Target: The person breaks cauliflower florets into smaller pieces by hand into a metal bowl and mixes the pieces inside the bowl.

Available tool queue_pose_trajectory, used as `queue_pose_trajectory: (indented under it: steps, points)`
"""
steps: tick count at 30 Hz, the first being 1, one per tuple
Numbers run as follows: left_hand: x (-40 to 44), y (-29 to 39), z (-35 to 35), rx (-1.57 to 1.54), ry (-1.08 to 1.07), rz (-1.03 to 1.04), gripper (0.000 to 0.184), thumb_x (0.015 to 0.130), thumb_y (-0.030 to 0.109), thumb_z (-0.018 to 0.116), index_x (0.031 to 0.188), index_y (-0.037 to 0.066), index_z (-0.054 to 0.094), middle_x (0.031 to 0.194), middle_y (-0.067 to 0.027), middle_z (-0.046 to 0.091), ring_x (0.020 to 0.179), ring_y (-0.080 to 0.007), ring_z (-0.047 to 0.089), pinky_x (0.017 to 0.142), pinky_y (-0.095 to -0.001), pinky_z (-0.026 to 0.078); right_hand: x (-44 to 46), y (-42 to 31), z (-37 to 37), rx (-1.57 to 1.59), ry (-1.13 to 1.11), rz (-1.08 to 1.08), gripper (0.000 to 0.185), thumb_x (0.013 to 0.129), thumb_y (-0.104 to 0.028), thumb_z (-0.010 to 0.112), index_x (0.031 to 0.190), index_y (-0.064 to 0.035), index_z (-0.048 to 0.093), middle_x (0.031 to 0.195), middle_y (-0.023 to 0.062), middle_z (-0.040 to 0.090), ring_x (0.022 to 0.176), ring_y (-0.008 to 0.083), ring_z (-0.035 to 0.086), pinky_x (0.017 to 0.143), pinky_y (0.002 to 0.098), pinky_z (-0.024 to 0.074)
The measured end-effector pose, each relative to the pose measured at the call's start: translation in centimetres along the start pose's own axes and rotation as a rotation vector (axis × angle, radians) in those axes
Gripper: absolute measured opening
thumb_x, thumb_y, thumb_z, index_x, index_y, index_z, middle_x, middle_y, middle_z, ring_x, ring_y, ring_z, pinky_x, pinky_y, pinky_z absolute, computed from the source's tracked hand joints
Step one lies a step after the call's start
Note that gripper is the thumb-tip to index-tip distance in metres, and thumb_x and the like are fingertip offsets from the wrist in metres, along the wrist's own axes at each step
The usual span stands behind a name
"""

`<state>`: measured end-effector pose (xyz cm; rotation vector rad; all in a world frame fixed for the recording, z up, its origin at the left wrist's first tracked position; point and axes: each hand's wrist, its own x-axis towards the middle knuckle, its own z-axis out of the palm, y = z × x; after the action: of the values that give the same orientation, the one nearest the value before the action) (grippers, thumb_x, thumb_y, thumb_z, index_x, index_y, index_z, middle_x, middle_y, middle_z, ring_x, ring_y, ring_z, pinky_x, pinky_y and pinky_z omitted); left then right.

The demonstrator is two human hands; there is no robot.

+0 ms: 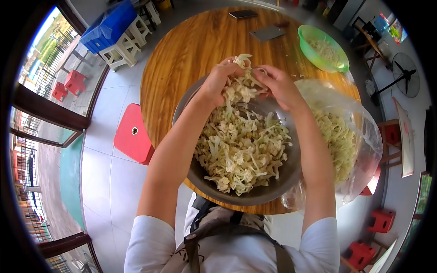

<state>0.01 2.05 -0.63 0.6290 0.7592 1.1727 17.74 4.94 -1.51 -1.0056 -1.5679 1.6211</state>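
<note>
A wide metal bowl (pixel 293 157) full of cut cauliflower (pixel 241 150) sits at the near edge of the round wooden table. Above its far rim, my left hand (pixel 221 82) and my right hand (pixel 280 86) are close together with a clump of cauliflower pieces (pixel 243 86) between them. The fingers of both hands curl round the pieces, and some stalks stick up past the fingertips. To the right of my right forearm lies a clear plastic bag (pixel 364 132) with more cut pale-green vegetable inside.
On the wooden table (pixel 182 50), a green basin (pixel 307 34) holds more cut vegetable at the far right. A cleaver (pixel 268 32) and a dark phone (pixel 243 13) lie at the far side. A red stool (pixel 132 136) stands left of the table.
</note>
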Motion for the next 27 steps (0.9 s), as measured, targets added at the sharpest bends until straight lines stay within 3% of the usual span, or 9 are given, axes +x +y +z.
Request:
queue_pose_trajectory:
  steps: [5, 10, 23, 27]
  points:
    - [0.0, 0.2, -0.6, 0.039, -0.028, -0.085, 0.023, 0.088, 0.025, 0.053, 0.097, 0.004, 0.057, 0.086, -0.0074, 0.06, 0.074, -0.0175, 0.061, 0.062, -0.0338, 0.052, -0.8, -0.9, 0.0, -0.229, 0.069, -0.033, 0.028, 0.088, -0.027, 0.06, 0.104, -0.0037, 0.061, 0.077, 0.0011, 0.061, 0.066, 0.0076, 0.053, 0.059, 0.0218, 0.0422]
    - [0.4, -0.7, 0.0, 0.023, 0.162, -0.129, 0.02, 0.085, 0.025, 0.057, 0.09, 0.006, 0.058, 0.08, -0.0061, 0.062, 0.066, -0.0154, 0.061, 0.06, -0.0319, 0.052, -0.9, -0.2, 0.1, -0.465, 0.068, -0.219, 0.029, 0.087, -0.029, 0.06, 0.101, -0.0042, 0.064, 0.075, -0.0016, 0.06, 0.066, 0.0067, 0.053, 0.061, 0.0221, 0.041]
    - [-0.3, 0.3, 0.5, 0.074, 0.163, -0.106, 0.026, 0.082, 0.028, 0.059, 0.094, 0.004, 0.058, 0.083, -0.0077, 0.064, 0.068, -0.0175, 0.063, 0.061, -0.033, 0.053, -0.2, 0.1, 0.1, 0.013, 0.124, -0.24, 0.035, 0.093, -0.033, 0.05, 0.101, -0.002, 0.065, 0.084, 0.0012, 0.06, 0.074, 0.0087, 0.051, 0.07, 0.0224, 0.0417]
    - [-1.0, 1.2, 0.5, -0.053, 0.109, -0.079, 0.021, 0.085, 0.019, 0.054, 0.098, 0.003, 0.053, 0.084, -0.0107, 0.061, 0.07, -0.0188, 0.062, 0.062, -0.0348, 0.055, -0.3, 0.1, 0.2, 0.076, 0.212, -0.237, 0.032, 0.093, -0.03, 0.051, 0.101, -0.0024, 0.065, 0.084, 0.0017, 0.06, 0.073, 0.0092, 0.052, 0.068, 0.0226, 0.0426]
